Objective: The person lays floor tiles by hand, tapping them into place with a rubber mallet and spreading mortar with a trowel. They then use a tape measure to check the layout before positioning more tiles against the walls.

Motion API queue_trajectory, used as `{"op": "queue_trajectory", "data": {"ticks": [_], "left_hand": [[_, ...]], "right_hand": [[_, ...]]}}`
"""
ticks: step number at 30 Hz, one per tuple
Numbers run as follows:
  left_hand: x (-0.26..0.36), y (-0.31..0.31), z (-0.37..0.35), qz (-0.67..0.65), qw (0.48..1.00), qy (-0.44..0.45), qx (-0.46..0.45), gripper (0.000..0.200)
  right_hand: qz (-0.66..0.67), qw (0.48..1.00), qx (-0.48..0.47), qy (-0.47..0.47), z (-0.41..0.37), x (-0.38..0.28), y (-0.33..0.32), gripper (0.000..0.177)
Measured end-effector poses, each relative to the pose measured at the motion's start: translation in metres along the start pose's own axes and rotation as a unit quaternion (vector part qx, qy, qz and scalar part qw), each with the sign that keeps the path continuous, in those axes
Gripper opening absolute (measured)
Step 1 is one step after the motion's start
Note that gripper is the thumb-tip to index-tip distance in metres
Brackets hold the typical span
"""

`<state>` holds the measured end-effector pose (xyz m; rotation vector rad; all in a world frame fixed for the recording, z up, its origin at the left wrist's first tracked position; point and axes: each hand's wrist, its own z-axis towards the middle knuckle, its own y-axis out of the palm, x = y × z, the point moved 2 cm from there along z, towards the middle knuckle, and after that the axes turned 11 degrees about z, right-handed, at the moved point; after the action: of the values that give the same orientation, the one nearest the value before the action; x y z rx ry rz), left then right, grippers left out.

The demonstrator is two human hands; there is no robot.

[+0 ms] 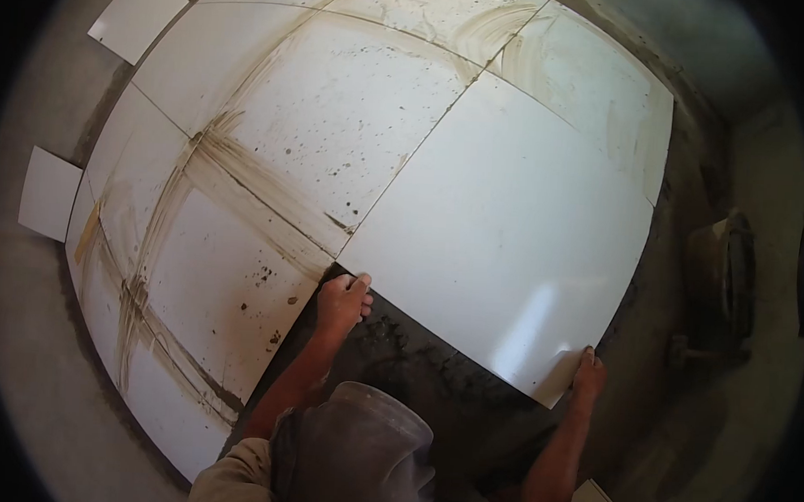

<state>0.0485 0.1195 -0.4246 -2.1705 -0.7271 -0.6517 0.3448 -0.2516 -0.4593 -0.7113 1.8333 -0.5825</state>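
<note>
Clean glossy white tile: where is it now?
In the head view, the clean glossy white tile is right of centre, alongside a dark-speckled white tile, its near corners by the left hand and right hand.

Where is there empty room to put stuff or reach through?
Grey floor lies bare between two small white tiles, far left. A hand might pass over dark, lumpy ground between the left hand and right hand, along the near edge of the big tile. It's crowded at right: a bucket-like thing and maybe a tool.

Two hands (346,301) (589,374); one held tile (502,228); two small white squares (137,15) (49,193); probably one bucket (711,273), dimly seen.
</note>
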Motion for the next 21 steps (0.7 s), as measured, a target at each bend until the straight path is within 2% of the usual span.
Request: {"op": "queue_trajectory", "data": {"ticks": [4, 6, 9, 13, 15, 21], "left_hand": [[0.005, -0.002, -0.002, 0.017, 1.0, -0.001, -0.009, 0.03], [0.004, -0.002, -0.002, 0.02, 1.0, -0.001, -0.01, 0.031], [0.003, -0.002, -0.003, 0.027, 1.0, -0.005, -0.011, 0.032], [0.009, -0.002, -0.006, 0.034, 0.999, -0.01, -0.011, 0.032], [0.007, -0.003, -0.005, 0.012, 1.0, -0.023, -0.008, 0.031], [0.001, -0.006, 0.001, -0.04, 0.999, -0.031, 0.001, 0.027]], "right_hand": [[0.03, 0.999, 0.016, 0.026, -0.016, -0.02, -0.002, 0.042], [-0.006, 1.0, 0.012, -0.008, -0.019, -0.026, -0.003, 0.043], [-0.002, 1.0, -0.004, 0.012, -0.019, -0.028, -0.004, 0.042], [-0.015, 1.0, 0.027, -0.004, -0.016, -0.022, -0.003, 0.042], [0.022, 1.0, 0.002, 0.02, -0.022, -0.031, -0.004, 0.042], [0.014, 0.999, 0.001, 0.036, -0.019, -0.026, -0.003, 0.043]]}}
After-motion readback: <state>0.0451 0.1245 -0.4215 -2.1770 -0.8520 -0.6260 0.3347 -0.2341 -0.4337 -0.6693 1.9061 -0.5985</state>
